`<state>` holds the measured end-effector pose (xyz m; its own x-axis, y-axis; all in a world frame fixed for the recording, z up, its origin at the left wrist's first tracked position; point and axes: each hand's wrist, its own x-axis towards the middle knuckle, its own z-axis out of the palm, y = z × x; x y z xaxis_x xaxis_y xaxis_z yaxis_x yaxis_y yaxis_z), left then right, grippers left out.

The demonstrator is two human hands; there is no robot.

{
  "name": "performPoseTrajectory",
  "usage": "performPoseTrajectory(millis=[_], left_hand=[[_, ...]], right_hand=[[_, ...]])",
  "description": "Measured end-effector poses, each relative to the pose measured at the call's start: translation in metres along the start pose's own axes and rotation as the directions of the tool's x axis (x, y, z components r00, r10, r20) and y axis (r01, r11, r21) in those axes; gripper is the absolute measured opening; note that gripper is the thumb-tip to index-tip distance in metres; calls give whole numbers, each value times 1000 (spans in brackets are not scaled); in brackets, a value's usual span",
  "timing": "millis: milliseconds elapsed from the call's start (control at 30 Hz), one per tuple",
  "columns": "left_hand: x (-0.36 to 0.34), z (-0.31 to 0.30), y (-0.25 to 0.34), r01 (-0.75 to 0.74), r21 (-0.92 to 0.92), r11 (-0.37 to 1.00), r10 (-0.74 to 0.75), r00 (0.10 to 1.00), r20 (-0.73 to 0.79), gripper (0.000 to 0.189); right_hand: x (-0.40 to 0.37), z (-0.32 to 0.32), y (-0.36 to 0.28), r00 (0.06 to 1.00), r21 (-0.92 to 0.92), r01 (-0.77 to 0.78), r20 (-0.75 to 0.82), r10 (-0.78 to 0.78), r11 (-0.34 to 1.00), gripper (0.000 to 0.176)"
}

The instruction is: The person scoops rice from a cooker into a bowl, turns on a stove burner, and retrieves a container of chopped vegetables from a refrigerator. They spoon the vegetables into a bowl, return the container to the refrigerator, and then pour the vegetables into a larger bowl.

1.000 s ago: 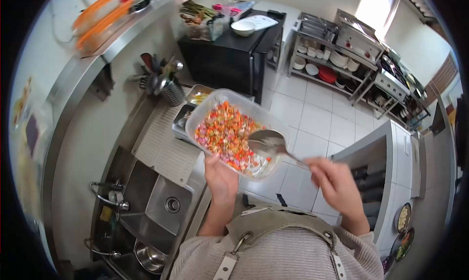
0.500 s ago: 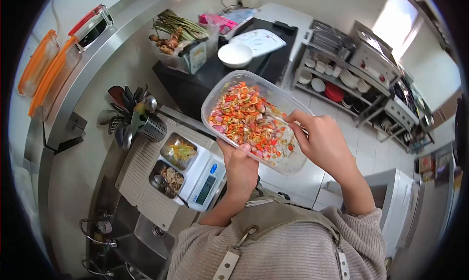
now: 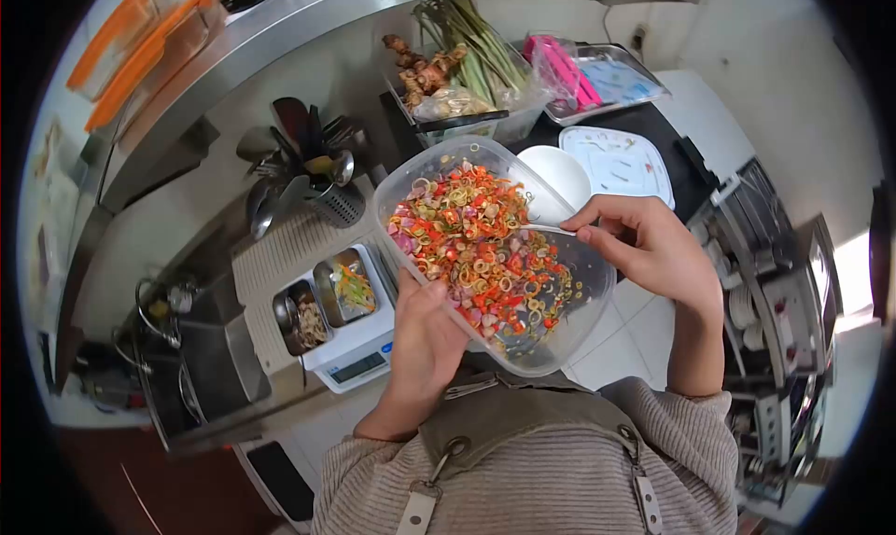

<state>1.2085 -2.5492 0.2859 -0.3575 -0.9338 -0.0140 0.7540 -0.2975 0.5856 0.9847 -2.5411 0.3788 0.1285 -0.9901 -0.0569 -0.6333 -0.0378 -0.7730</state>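
Observation:
My left hand [image 3: 427, 334] grips the near left rim of a clear plastic container [image 3: 581, 322], thumb over the edge. The container is held up in front of my apron, tilted toward me. Inside lies a mix of chopped chilli, shallot and thinly sliced rings [image 3: 467, 246]. My right hand [image 3: 658, 250] pinches the thin metal handle of a spoon [image 3: 553, 228] at the container's right side; its head is hidden in the mix. Just beyond the container stand a white bowl [image 3: 563, 176] and a white lid with scraps on it [image 3: 621, 162].
At left, a digital scale [image 3: 357, 371] carries two small metal trays of food, near a sink [image 3: 219, 348] and a utensil holder [image 3: 338, 205]. A tub of lemongrass and roots [image 3: 476, 64] sits behind. Steel shelves with dishes [image 3: 747, 274] stand right.
My view has turned, so the surroundings appear shifted. The container remains in my left hand, and the spoon handle now shows beyond my right fingertips, which sit higher along the container's right side.

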Motion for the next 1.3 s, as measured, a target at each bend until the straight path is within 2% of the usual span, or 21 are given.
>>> performPoseTrajectory(millis=[33,233,300,433,500,533,567,633,667,700,767,800,833,900,933,1000,1033,1133,1167,1233,1300], left_hand=[[0,5,-4,-33,-2,999,33,999,-30,63],[8,28,-30,-122,-46,991,115,985,-130,69],[4,30,-34,-158,-38,987,151,977,-147,70],[-12,33,-52,-250,-19,968,235,931,-280,72],[-26,29,-50,-301,-8,954,282,901,-329,73],[-32,28,-49,-324,0,946,304,885,-354,74],[-36,27,-48,-346,9,938,324,867,-378,74],[-40,32,-44,-385,12,923,361,852,-378,75],[-41,33,-43,-422,9,906,396,841,-368,75],[-42,30,-43,-424,10,905,397,839,-372,75],[-42,24,-41,-481,29,876,451,798,-399,76],[-42,26,-39,-464,8,886,431,817,-383,76],[-41,26,-37,-467,10,884,434,813,-387,76],[-37,25,-33,-441,-61,896,393,848,-355,77],[-35,25,-32,-441,-57,896,394,847,-356,77],[-29,26,-32,-442,-31,897,384,810,-442,72],[-25,28,-33,-440,-18,898,377,790,-484,69],[-13,30,-33,-428,12,904,358,740,-569,65],[-7,30,-33,-406,-1,914,339,765,-548,66],[2,30,-31,-351,-21,936,301,830,-469,68],[10,31,-31,-297,-25,954,262,875,-406,69]], right_hand=[[8,-10,8,997,32,65,36,-66,997,13],[47,-69,43,966,21,162,201,-163,986,11],[53,-80,47,956,12,159,246,-157,987,11],[60,-110,68,945,37,139,293,-144,990,11],[62,-116,81,959,8,138,250,-136,990,11],[63,-117,84,962,-142,180,233,-144,973,12],[64,-112,93,959,-138,183,242,-146,973,12],[61,-92,112,906,-297,419,81,-415,858,12],[56,-90,108,911,-469,405,137,-389,785,13],[55,-85,110,910,-468,408,141,-389,784,13],[54,-77,116,892,-632,388,75,-445,671,16],[53,-78,115,879,-673,396,80,-470,625,26],[52,-80,114,877,-670,401,85,-472,624,26],[52,-83,115,805,-739,449,91,-586,502,35],[52,-82,117,805,-736,450,90,-587,505,35],[51,-82,122,745,-790,465,106,-659,400,41],[51,-83,122,747,-788,465,105,-657,403,41],[48,-90,110,805,-669,454,26,-592,588,35],[48,-93,105,803,-666,458,26,-596,589,35],[48,-97,94,813,-508,439,-126,-568,741,32],[46,-100,73,801,-484,457,-141,-582,746,34]])
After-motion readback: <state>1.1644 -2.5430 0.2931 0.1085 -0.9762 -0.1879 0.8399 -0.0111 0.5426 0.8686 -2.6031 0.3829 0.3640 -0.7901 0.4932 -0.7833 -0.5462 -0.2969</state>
